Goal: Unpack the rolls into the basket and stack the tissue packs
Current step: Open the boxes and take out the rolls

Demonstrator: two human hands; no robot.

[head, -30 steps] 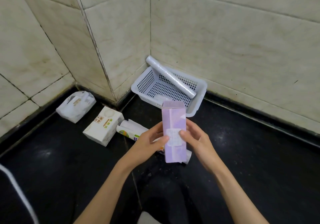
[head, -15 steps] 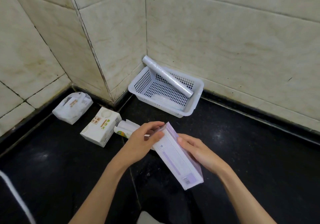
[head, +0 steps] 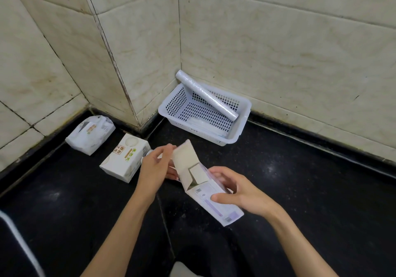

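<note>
Black polished floor (head: 300, 191) meets cream tiled walls (head: 278, 41) in a corner, and you are looking down at it with both arms reaching forward. Your right hand (head: 237, 193) grips the body of a long lilac-and-white carton (head: 216, 201), thumb across its printed face and fingers curled round its far side, holding it tilted above the floor with the opened end toward the walls. Your left hand (head: 156, 165) pinches the raised end flap (head: 184, 156) of that carton, its brown inner side facing you; a smaller inner flap stands folded just below it. What lies inside the carton cannot be made out.

Tucked into the corner is a white perforated basket (head: 169, 109). One wrapped roll (head: 205, 94) lies slantwise in it, its upper end propped on the back rim against the wall and its lower end near the right-hand rim. Something pale and flat lies on the basket's bottom, too indistinct to name.

To your left, on the floor, a white boxed tissue pack (head: 125, 156) with green lettering sits just beside your left hand. Another soft white tissue pack (head: 90, 134) lies further left, close to the skirting, apart from the first. A small packet peeks out behind your left hand, mostly hidden
</note>
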